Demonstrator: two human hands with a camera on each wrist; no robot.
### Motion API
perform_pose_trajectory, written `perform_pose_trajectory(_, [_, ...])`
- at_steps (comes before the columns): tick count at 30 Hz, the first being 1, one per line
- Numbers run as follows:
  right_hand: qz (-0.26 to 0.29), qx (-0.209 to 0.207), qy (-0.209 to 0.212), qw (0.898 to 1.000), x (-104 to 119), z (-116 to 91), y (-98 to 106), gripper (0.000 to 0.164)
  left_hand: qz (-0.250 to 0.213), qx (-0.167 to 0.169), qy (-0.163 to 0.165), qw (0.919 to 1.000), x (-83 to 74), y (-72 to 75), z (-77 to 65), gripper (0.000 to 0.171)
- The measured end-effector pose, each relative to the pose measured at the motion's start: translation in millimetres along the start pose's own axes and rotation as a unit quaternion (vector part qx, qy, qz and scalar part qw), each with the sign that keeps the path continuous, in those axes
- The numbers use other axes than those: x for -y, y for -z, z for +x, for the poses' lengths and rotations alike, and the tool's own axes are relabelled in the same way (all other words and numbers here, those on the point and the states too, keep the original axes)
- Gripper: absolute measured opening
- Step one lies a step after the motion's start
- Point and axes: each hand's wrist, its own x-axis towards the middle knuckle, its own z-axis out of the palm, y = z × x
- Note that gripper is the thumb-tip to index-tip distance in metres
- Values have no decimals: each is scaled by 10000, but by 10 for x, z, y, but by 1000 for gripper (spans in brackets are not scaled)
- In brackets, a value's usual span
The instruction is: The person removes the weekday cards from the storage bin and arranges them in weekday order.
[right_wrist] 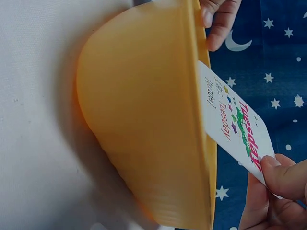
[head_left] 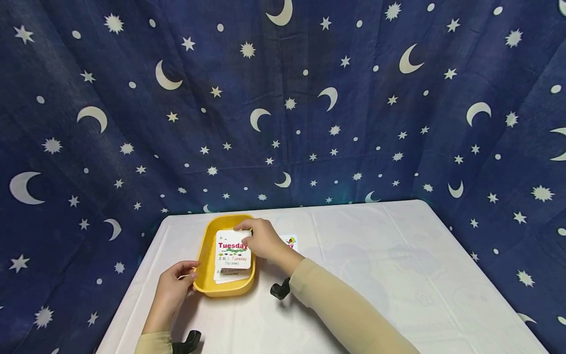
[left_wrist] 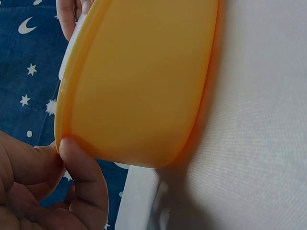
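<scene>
My right hand (head_left: 267, 241) pinches the right edge of a white flashcard (head_left: 226, 251) printed "Tuesday" in red, thumb on its face. In the right wrist view the card (right_wrist: 225, 105) slants up over the rim of a yellow plastic bin (right_wrist: 144, 96). Below it inside the bin (head_left: 202, 281) lie more cards (head_left: 232, 278), mostly covered by the Tuesday card. At the bin's near left corner, my left hand (head_left: 170, 290) grips the rim between thumb and fingers, as the left wrist view shows from close by.
Another flashcard (head_left: 291, 241) lies on the white-covered table (head_left: 353, 275) right of the bin, partly hidden behind my right hand. Black wrist-camera mounts (head_left: 280, 289) jut from both wrists. A dark blue curtain (head_left: 292, 147) with moons and stars hangs behind the table.
</scene>
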Motion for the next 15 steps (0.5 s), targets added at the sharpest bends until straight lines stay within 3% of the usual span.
perform_pose_trajectory(15, [181, -133, -20, 9997, -93, -5, 266, 41, -44, 37, 54, 10000, -7, 10, -6, 32])
